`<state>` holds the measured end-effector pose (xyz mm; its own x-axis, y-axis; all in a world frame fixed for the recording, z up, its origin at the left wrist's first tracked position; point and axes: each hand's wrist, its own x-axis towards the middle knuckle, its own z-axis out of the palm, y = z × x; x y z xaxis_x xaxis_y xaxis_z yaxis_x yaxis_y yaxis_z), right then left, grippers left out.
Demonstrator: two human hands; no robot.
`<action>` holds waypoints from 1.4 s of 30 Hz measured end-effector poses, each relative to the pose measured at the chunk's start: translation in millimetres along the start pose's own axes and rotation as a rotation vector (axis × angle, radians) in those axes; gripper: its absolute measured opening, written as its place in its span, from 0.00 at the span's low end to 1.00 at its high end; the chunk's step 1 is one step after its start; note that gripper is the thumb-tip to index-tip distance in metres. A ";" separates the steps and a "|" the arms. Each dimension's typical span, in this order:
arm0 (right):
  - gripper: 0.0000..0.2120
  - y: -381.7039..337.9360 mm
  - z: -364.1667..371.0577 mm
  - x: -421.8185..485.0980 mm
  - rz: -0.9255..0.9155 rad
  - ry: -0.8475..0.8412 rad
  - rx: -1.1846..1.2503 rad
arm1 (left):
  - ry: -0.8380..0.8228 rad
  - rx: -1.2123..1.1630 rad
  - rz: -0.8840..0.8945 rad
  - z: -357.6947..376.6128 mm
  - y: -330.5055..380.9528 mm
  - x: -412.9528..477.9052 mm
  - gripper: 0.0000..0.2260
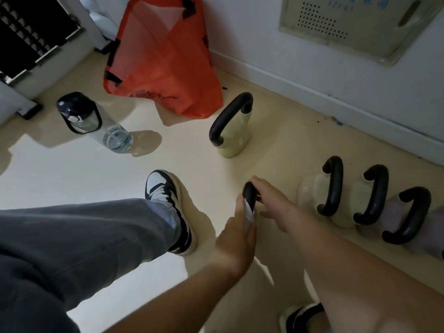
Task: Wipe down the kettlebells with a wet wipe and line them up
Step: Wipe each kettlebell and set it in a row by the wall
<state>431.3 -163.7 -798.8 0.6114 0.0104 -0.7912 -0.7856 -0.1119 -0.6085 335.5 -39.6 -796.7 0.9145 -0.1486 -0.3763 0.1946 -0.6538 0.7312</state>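
Between my hands stands a kettlebell of which only the black handle (pixel 249 194) shows. My right hand (pixel 271 200) grips that handle from the right. My left hand (pixel 237 233) pinches a white wet wipe (pixel 249 213) against the handle's near side. A pale green kettlebell (pixel 234 140) marked 8 stands alone further away, near the wall. To the right three kettlebells stand in a row along the wall: a pale green one (pixel 310 192), a second pale one (pixel 359 193) and a pinkish one (pixel 394 207), all with black handles.
An orange bag (pixel 163 61) leans against the wall at the back. A clear water bottle (pixel 96 123) with a dark lid stands on the floor to the left. My left leg and sneaker (pixel 168 203) are beside the hands; another shoe (pixel 300 316) shows at the bottom.
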 end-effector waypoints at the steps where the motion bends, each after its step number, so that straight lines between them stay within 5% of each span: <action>1: 0.20 -0.1 -3.2 -0.4 -0.017 -0.010 -0.049 | -0.061 0.023 0.046 -8.7 -0.6 4.5 0.31; 6: 0.16 23.6 -14.4 -1.8 -0.032 0.079 -0.192 | -0.278 0.492 0.214 -61.3 -16.7 28.4 0.28; 9: 0.20 35.8 -8.6 -13.5 -0.007 0.120 -0.227 | -0.247 0.674 0.278 -74.7 -22.3 29.0 0.23; 15: 0.17 58.0 -4.3 -38.5 0.024 0.175 -0.186 | 0.295 0.576 0.278 -29.3 -36.8 -20.5 0.19; 20: 0.18 54.1 -13.2 -62.9 0.040 0.181 -0.180 | 0.231 0.467 -0.138 -62.2 -30.3 -15.9 0.14; 22: 0.19 56.4 -15.8 -75.9 0.067 0.147 -0.183 | 0.219 0.485 -0.082 -66.6 -3.4 -13.4 0.14; 25: 0.25 52.2 -14.8 -96.6 0.085 -0.094 0.023 | 0.178 -0.086 -0.049 -58.8 53.1 -22.3 0.23; 29: 0.42 41.5 -26.5 -110.8 0.098 -0.376 0.556 | -0.100 -0.995 -0.428 -49.5 68.5 -23.9 0.28; 32: 0.47 40.6 -33.2 -113.8 0.102 -0.465 0.630 | -0.241 -1.098 -0.432 -48.7 50.8 -25.7 0.30; 37: 0.30 39.3 -23.7 -109.9 0.094 -0.406 0.541 | -0.271 -1.198 -0.456 -33.9 44.3 -18.9 0.14; 42: 0.25 34.8 -37.6 -109.1 0.072 -0.309 0.445 | -0.336 -1.244 -0.461 -41.7 52.3 -16.1 0.21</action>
<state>340.9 -206.1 -731.4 0.5513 0.3174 -0.7716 -0.8295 0.3078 -0.4660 345.7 -40.5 -728.6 0.5858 -0.3885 -0.7113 0.8058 0.3730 0.4599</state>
